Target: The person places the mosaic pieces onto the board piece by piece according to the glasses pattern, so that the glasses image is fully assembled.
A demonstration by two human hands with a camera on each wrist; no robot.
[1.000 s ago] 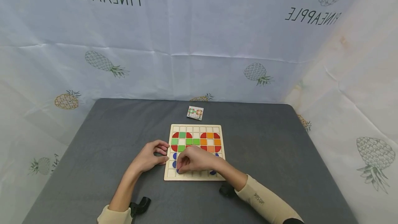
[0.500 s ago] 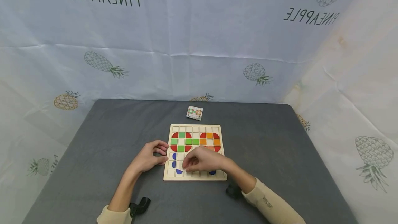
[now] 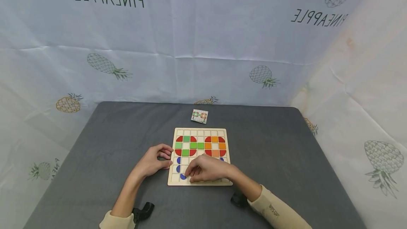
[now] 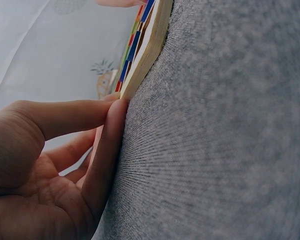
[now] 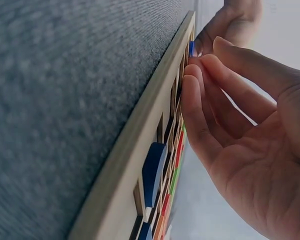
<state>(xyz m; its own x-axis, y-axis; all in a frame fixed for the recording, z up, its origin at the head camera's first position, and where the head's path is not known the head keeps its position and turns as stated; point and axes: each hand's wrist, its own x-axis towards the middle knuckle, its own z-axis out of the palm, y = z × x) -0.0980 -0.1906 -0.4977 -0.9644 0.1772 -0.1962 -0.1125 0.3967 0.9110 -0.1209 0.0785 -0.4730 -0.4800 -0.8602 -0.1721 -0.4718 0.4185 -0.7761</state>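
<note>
A wooden grid board lies flat on the table with colored pieces set in its squares. My left hand rests at the board's left edge, its thumb and fingertips touching the rim; the left wrist view shows them at the board's edge. Over the lower middle of the board is my right hand, fingers loosely bent. Its fingertips are beside a blue half-circle piece in the bottom-left area. The right wrist view shows nothing between those fingers, with a blue piece just past them.
Red, green and orange pieces form two ring shapes on the upper board. More blue half-circles sit along its left side. A small pattern card lies behind the board. Pineapple-print cloth hangs behind the dark grey table.
My right hand let go of the blue half-circle at the lower left and drew away rightward. It has since come down beside that piece again. The left hand stays still.
</note>
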